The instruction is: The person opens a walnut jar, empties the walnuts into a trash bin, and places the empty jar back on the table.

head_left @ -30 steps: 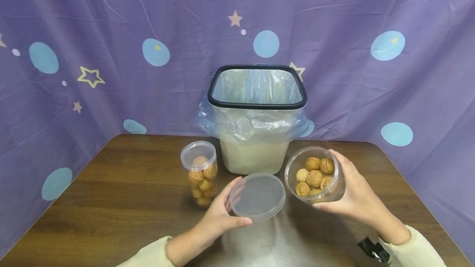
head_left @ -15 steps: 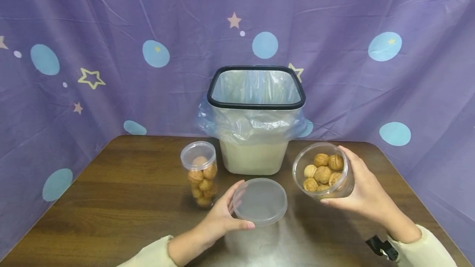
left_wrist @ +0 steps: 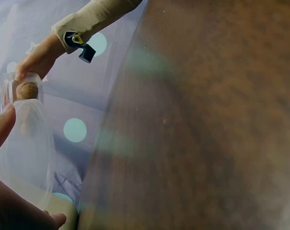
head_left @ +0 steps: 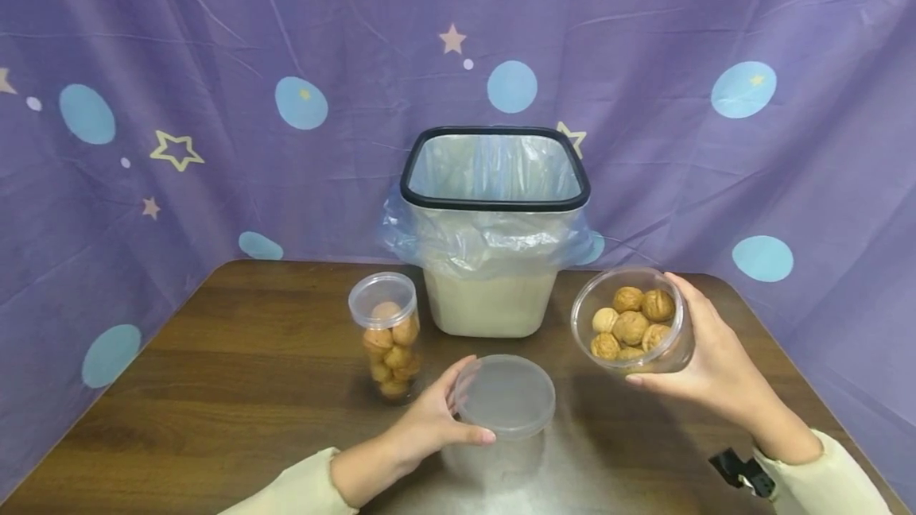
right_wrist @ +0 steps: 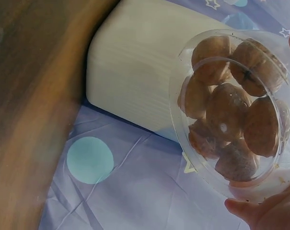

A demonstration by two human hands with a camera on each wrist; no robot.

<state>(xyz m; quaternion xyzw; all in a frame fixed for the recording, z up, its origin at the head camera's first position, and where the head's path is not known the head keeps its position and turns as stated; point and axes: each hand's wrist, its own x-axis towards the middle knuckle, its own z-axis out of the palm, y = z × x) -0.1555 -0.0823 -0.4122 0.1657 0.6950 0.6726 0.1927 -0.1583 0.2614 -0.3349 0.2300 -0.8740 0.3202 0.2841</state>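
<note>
My right hand [head_left: 704, 364] grips a clear round tub of walnuts [head_left: 633, 323], tilted with its open mouth towards me, above the table's right side. The right wrist view looks at the tub [right_wrist: 236, 115] through its clear base, with several walnuts inside. My left hand [head_left: 432, 420] pinches the edge of a clear round lid [head_left: 505, 397], held low over the table's middle. The lid [left_wrist: 25, 153] shows as a clear disc between my fingers in the left wrist view.
A beige bin [head_left: 494, 229] with a black rim and a clear liner stands at the table's back centre. A tall clear jar of walnuts [head_left: 386, 336], without a lid, stands left of the bin. The brown wooden table [head_left: 215, 388] is backed by a purple curtain.
My right hand has carried the walnut tub to the right and slightly up. My left hand has lowered the lid toward the table and shifted it a little right.
</note>
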